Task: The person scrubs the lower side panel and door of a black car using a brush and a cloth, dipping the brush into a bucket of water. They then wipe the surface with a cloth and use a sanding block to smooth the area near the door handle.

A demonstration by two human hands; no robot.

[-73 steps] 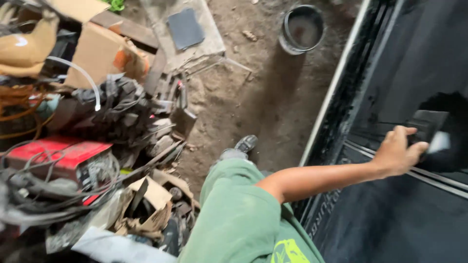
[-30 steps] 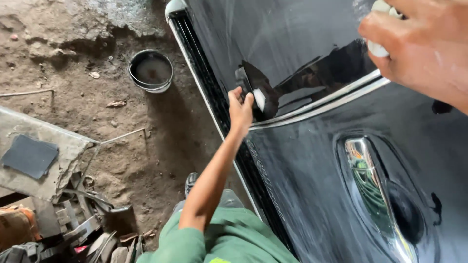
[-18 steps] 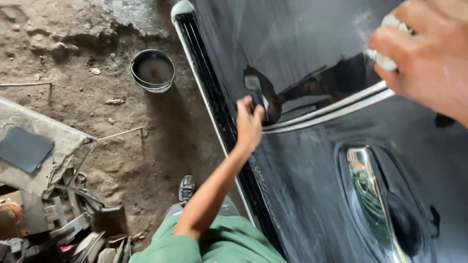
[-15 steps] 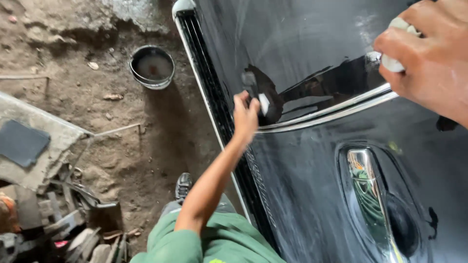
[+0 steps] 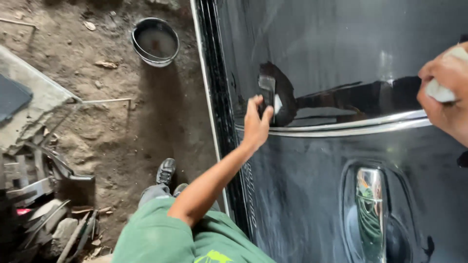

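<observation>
Black and glossy, the car door [image 5: 341, 185] fills the right of the view. The left hand [image 5: 256, 124] presses a small dark pad [image 5: 267, 92] against it just above the chrome trim [image 5: 341, 130]. The right hand [image 5: 446, 100] is clenched on a white cloth [image 5: 438, 90] at the trim. A metal bowl [image 5: 155, 41] sits on the dirt floor [image 5: 122, 131].

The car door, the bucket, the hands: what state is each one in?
Black car door: shut, glossy, streaked.
Chrome door handle: flush, untouched.
Metal bucket: upright, murky liquid inside.
Left hand: pressing a small pad on the door.
Right hand: gripping a white pad.
</observation>
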